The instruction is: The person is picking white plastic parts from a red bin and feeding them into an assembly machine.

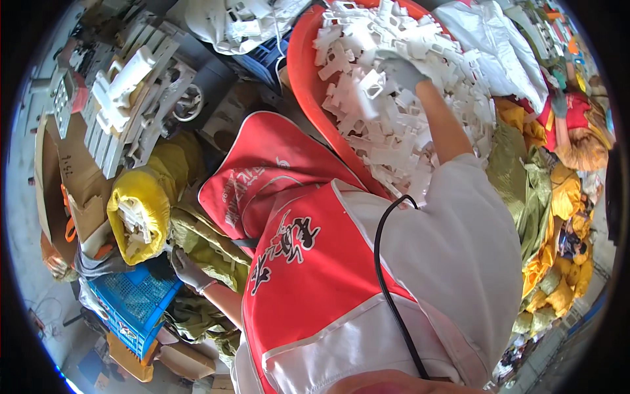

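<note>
My right hand (405, 73), in a grey glove, reaches into a red tub (303, 79) heaped with white plastic parts (420, 141), many of them pistol-shaped. At its fingers is a white plastic part (369, 97), smeared by motion; the fingers look closed on it, though the grip is partly blurred. My left hand (188, 269), also gloved, is low at my left side beside an olive woven sack (209, 246). Its fingers look stretched out, with nothing seen in them. Close by, a yellow sack (161, 187) gapes, showing white parts inside.
A blue plastic crate (134, 302) and a cardboard box (82, 190) stand at left. White frames lie stacked on a grey slatted rack (134, 92). A white sack (495, 49) borders the tub. Farther right, a co-worker's gloved hand (559, 104) shows among orange and olive sacks.
</note>
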Available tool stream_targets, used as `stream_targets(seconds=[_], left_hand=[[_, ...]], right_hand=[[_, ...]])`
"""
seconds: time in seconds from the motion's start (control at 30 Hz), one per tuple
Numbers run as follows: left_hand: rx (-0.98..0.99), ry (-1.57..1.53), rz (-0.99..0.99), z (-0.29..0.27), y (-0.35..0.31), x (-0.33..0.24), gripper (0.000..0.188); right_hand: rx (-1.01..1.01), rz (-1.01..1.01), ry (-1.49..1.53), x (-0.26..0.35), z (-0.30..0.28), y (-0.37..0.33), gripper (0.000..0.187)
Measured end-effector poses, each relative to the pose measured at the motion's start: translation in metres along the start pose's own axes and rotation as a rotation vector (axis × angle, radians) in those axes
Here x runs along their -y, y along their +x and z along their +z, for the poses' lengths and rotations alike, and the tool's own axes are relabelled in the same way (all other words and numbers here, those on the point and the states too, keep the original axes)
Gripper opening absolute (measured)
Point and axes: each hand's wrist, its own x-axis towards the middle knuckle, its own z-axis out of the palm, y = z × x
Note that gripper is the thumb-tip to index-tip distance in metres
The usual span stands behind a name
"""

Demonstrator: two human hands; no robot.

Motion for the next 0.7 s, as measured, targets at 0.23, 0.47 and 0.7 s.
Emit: stream_targets(seconds=[0.23, 0.47, 0.7], left_hand=[[0.039, 0.021, 0.097, 0.032, 0.000, -0.030, 0.029], [0.030, 0.137, 0.200, 0.031, 0.008, -0.074, 0.025], [-0.050, 0.147, 0.683, 0.059, 0.029, -0.207, 0.021]], right_hand=[[-0.065, 0.479, -0.264, 0.056, 0.005, -0.012, 0.025], [0.042, 0.431, -0.496, 0.059, 0.083, -0.068, 0.067], [0.022, 0.346, -0.368, 0.074, 0.045, -0.070, 0.058]])
